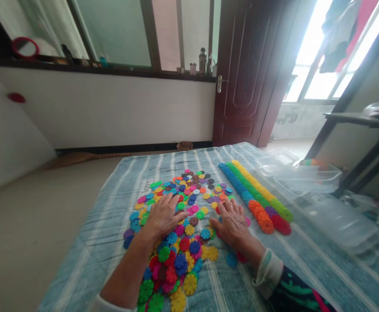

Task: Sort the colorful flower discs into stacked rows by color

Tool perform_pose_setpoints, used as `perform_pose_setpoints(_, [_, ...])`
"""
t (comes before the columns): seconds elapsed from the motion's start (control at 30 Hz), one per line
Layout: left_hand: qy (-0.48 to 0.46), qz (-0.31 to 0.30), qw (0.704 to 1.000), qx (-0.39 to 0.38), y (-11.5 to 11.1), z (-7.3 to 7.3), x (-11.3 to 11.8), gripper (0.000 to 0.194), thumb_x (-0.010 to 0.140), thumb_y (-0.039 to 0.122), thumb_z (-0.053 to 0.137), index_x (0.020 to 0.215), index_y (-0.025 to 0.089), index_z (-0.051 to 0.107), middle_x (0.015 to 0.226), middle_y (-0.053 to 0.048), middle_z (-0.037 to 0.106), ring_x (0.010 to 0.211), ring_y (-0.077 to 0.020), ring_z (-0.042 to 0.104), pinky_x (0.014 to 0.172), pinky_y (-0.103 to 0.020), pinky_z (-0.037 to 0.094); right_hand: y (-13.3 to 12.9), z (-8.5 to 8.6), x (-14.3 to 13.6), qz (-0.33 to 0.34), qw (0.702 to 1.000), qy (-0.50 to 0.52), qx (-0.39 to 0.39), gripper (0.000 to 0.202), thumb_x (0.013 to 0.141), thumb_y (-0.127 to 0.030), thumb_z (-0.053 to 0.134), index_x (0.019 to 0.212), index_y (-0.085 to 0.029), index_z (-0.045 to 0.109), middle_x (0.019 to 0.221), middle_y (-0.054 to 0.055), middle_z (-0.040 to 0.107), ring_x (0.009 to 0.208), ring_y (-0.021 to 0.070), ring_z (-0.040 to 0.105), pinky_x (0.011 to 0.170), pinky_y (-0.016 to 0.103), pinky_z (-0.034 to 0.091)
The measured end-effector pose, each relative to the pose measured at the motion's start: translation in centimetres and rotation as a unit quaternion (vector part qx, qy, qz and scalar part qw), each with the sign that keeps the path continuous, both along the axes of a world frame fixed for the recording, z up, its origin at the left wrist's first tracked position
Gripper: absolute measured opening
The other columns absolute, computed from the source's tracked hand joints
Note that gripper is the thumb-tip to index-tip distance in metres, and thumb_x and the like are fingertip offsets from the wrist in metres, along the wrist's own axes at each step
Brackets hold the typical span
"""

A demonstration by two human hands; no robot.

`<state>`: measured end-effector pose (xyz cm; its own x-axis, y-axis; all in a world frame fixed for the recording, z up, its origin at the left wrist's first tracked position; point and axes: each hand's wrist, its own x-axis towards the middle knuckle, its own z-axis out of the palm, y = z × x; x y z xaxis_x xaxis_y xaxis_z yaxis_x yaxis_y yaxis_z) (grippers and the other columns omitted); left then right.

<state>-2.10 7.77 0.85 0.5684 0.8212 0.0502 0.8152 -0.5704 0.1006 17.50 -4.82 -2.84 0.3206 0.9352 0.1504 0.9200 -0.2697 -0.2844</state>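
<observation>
Many colourful notched discs (184,245) lie in a loose, spread pile on a striped blue-grey cloth (108,225). My left hand (165,215) rests palm down over the pile's left part, fingers apart. On the right side of the pile, my right hand (231,221) lies palm down with its fingers spread over a few discs. Neither hand grips anything visible; what is under the palms is hidden. Beyond my right hand, overlapping discs form long rows: blue (236,184) ending in orange (261,216), green (249,184), and yellow (251,177).
Clear plastic containers (309,177) and a transparent lid or bag (341,221) are on the right. A dark table (358,119) stands at the far right. Behind the cloth-covered surface are a white wall (127,112) and a brown door (244,78).
</observation>
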Motion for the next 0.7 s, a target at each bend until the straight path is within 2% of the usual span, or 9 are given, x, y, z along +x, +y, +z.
perform_pose_setpoints(0.07, [0.025,0.013,1.000,-0.013,-0.1,-0.8,0.3,0.074,0.083,0.060,0.047,0.143,0.017,0.040,0.151,-0.016,0.035,0.139,-0.0335,0.031,0.111,-0.050,0.027,0.2,-0.3,0.2,-0.014,1.000,0.009,-0.011,0.057,0.089,-0.052,0.049,0.134,-0.017,0.050,0.145,0.017,0.042,0.138,0.0383,0.028,0.108,0.057,0.024])
perform_pose_setpoints(0.13, [0.040,0.026,0.999,-0.023,-0.2,-1.2,0.4,0.075,0.083,0.061,0.045,0.144,0.019,0.038,0.152,-0.016,0.033,0.141,-0.0336,0.028,0.111,-0.054,0.023,0.1,-0.6,-0.4,-0.001,1.000,0.019,-0.008,0.056,0.090,-0.053,0.046,0.134,-0.018,0.049,0.145,0.016,0.041,0.138,0.0368,0.028,0.109,0.055,0.023])
perform_pose_setpoints(0.3, [0.036,0.058,0.997,-0.019,0.4,-2.0,-0.1,0.070,0.085,0.058,0.042,0.143,0.019,0.040,0.153,-0.015,0.031,0.141,-0.0343,0.026,0.110,-0.058,0.021,-0.3,-0.9,-2.8,0.112,0.993,0.038,0.013,0.054,0.089,-0.055,0.049,0.133,-0.024,0.049,0.145,0.011,0.042,0.137,0.0319,0.031,0.110,0.050,0.025])
perform_pose_setpoints(0.37, [0.029,0.069,0.997,-0.017,0.9,-2.2,-0.4,0.069,0.086,0.057,0.040,0.143,0.020,0.041,0.154,-0.015,0.030,0.141,-0.0348,0.026,0.108,-0.060,0.023,0.0,-0.7,-2.7,0.128,0.991,0.034,0.033,0.052,0.089,-0.053,0.049,0.133,-0.025,0.049,0.145,0.010,0.042,0.137,0.0304,0.032,0.111,0.048,0.025])
perform_pose_setpoints(0.47, [0.035,0.077,0.996,-0.017,1.2,-2.3,-0.6,0.065,0.087,0.054,0.040,0.142,0.020,0.041,0.154,-0.014,0.030,0.141,-0.0327,0.026,0.108,-0.060,0.023,1.7,-0.1,-0.8,0.083,0.995,0.019,0.051,0.051,0.091,-0.052,0.046,0.133,-0.024,0.050,0.147,0.011,0.039,0.139,0.0304,0.028,0.111,0.048,0.022])
perform_pose_setpoints(0.6, [0.050,0.088,0.995,-0.009,0.9,-2.0,-0.4,0.062,0.089,0.050,0.039,0.143,0.019,0.040,0.153,-0.014,0.032,0.141,-0.0296,0.027,0.109,-0.056,0.025,5.4,0.4,2.7,-0.002,1.000,0.015,0.015,0.058,0.090,-0.054,0.047,0.135,-0.018,0.048,0.148,0.017,0.037,0.138,0.0332,0.027,0.110,0.048,0.021])
perform_pose_setpoints(0.7, [0.055,0.096,0.994,-0.008,0.6,-1.7,-0.4,0.058,0.090,0.046,0.040,0.142,0.020,0.041,0.153,-0.013,0.033,0.141,-0.0286,0.028,0.110,-0.054,0.024,7.3,0.0,3.6,-0.037,0.999,0.025,-0.002,0.061,0.091,-0.054,0.045,0.137,-0.014,0.047,0.145,0.020,0.039,0.135,0.0353,0.032,0.108,0.049,0.024])
